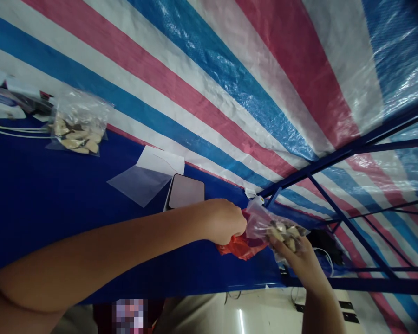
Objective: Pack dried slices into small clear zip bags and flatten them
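My left hand (228, 222) reaches across the blue table with its fingers closed on a red plastic bag (242, 248). Beside it, my right hand (297, 255) grips a clear plastic bag of pale and dark pieces (285, 232) near the table's right end. The clear bag's upper part leans against the red bag; whether it is partly inside I cannot tell. My left fingertips are hidden behind the back of the hand. A grey-topped box-like item (186, 191) lies just beyond my left wrist.
Another clear bag of pale pieces (78, 137) lies at the far left, near white cables (17, 130). White paper (162, 160) and a translucent sheet (141, 183) lie mid-table (55, 195). Striped sheeting (195, 93) rises behind; a blue metal frame (348, 213) stands at right.
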The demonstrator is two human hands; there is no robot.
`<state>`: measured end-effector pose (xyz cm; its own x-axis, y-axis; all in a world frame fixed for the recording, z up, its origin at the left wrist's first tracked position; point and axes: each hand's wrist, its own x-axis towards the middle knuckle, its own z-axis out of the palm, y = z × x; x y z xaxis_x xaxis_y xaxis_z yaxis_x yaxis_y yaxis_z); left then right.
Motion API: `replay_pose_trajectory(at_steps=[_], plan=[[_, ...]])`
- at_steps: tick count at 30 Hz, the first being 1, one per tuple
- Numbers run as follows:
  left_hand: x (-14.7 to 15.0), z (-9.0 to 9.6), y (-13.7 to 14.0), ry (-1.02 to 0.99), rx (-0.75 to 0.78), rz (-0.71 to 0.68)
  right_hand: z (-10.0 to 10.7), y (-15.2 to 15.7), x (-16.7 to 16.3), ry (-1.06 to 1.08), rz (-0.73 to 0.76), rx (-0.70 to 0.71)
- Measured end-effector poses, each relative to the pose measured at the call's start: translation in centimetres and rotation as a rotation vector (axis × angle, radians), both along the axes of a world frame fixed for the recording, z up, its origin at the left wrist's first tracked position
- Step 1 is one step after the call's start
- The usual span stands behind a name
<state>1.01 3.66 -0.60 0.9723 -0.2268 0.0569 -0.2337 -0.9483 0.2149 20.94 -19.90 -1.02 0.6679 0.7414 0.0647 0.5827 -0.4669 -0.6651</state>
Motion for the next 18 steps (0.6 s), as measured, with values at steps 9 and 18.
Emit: replay_pose_trajectory(at_steps=[9,18], plan=[[0.4,-0.6,0.6,-0.127,0.058,0.067,1.7,-0.7,-1.4,-0.231,0.229,-0.283],[0.6,-0.8,0.3,-0.228,0.084,0.050,2.4,2.0,-2.7,-0.276,0.188,-0.521]])
